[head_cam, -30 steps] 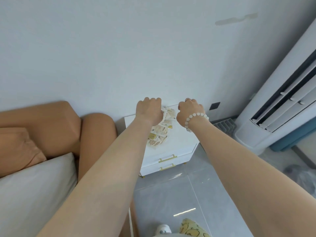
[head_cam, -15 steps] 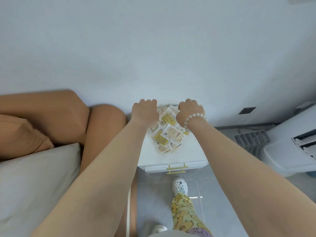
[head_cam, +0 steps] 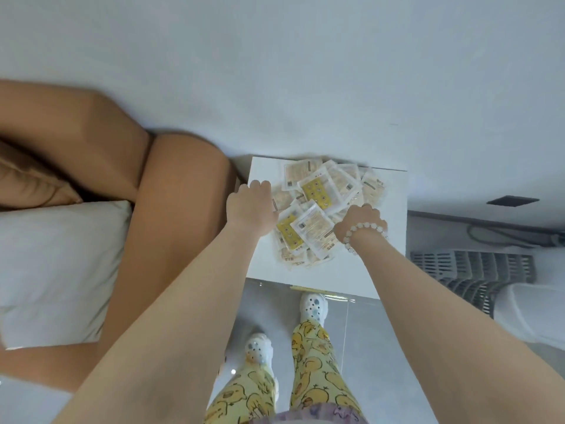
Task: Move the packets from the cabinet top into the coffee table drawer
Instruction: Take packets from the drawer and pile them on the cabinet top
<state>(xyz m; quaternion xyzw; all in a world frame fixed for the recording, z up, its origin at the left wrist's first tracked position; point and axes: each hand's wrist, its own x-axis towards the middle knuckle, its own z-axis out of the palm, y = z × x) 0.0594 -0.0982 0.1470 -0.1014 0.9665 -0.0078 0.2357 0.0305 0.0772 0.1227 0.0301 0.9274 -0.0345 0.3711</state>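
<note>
Under my fingers is the white cabinet top, set against the wall. A loose heap of white and yellow packets lies directly on it, spread between my left fingers and my right fingers and reaching beyond them toward the wall.
</note>
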